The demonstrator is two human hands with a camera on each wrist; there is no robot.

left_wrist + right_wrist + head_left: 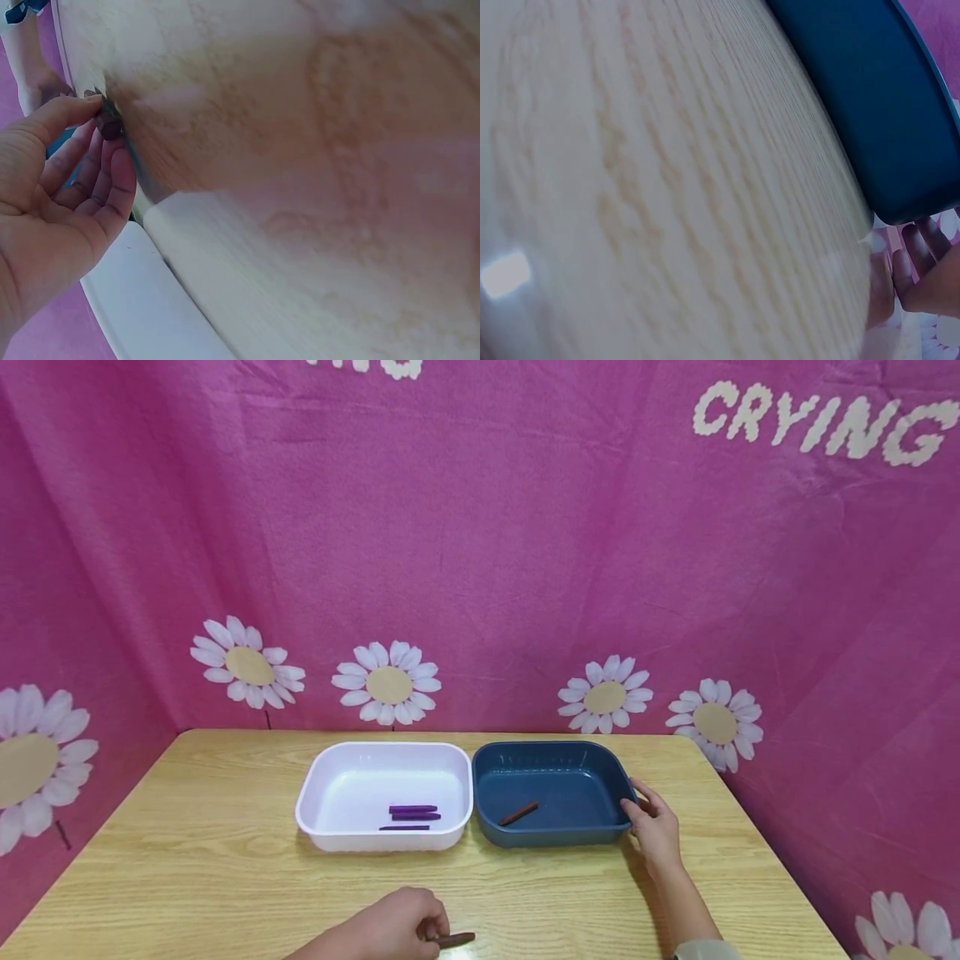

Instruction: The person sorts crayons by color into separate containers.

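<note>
My left hand [405, 925] pinches a brown crayon [457, 939] between thumb and fingertips, low over the near part of the table. In the left wrist view the blunt end of that crayon [110, 126] shows between the thumb and the curled fingers. My right hand [658, 833] grips the right side of a dark blue tray [555, 837], thumb over the rim and fingers outside. Another brown stick [519, 813] lies slanted inside the blue tray. In the right wrist view the fingers [922, 255] are at the tray's corner.
A white tray [375, 842] stands directly left of the blue one, with three purple sticks [414, 817] in it. Both trays stand on a wooden table [187, 860]. A pink curtain [480, 543] with printed daisies hangs behind and at both sides.
</note>
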